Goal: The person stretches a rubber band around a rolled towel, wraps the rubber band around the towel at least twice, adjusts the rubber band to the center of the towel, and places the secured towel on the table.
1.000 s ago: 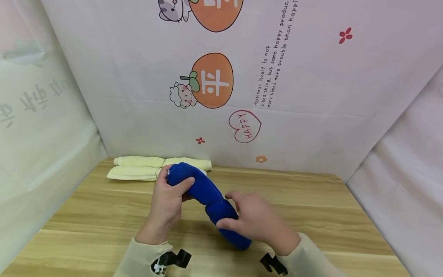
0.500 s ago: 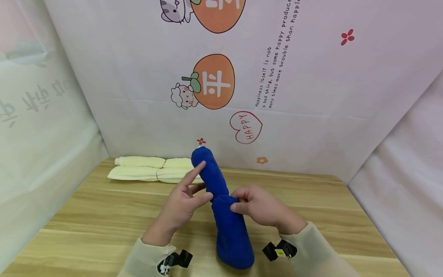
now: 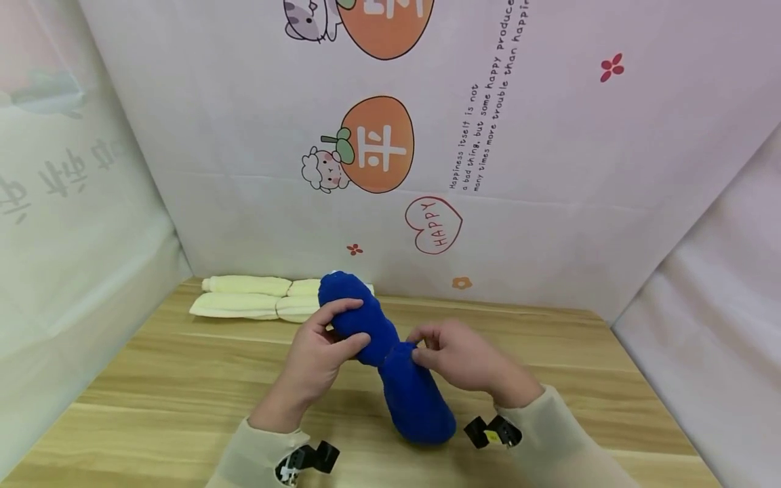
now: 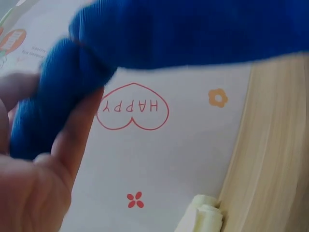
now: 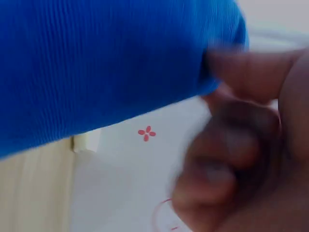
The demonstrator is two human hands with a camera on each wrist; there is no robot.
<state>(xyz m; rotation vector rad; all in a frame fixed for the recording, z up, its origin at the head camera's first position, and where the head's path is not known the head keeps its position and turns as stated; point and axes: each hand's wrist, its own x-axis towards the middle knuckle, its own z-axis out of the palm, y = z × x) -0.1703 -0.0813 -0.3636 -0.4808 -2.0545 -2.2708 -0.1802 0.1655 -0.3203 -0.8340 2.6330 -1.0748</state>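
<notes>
A blue rolled towel (image 3: pixel 417 400), cinched at its middle, is held up at a slant over the table. My left hand (image 3: pixel 311 366) grips its upper half, thumb on the near side and fingers round the far side. At the cinched waist, my right hand (image 3: pixel 460 359) pinches with thumb and forefinger; in the right wrist view its other fingers (image 5: pixel 207 179) are curled in. Whatever ties the waist shows only as a thin dark line. The towel's lower half hangs down to the right, and I cannot tell whether it touches the table.
Two pale yellow rolled towels (image 3: pixel 238 305), each tied at the middle, lie side by side at the table's back left. Behind the wooden table (image 3: pixel 549 366) stands a printed white sheet (image 3: pixel 537 237), with white sheets on both sides too.
The blue towel swung more upright, then tilted back left. My left hand shifted from its upper end towards the middle and regripped; my right hand moved from the lower half to the waist.
</notes>
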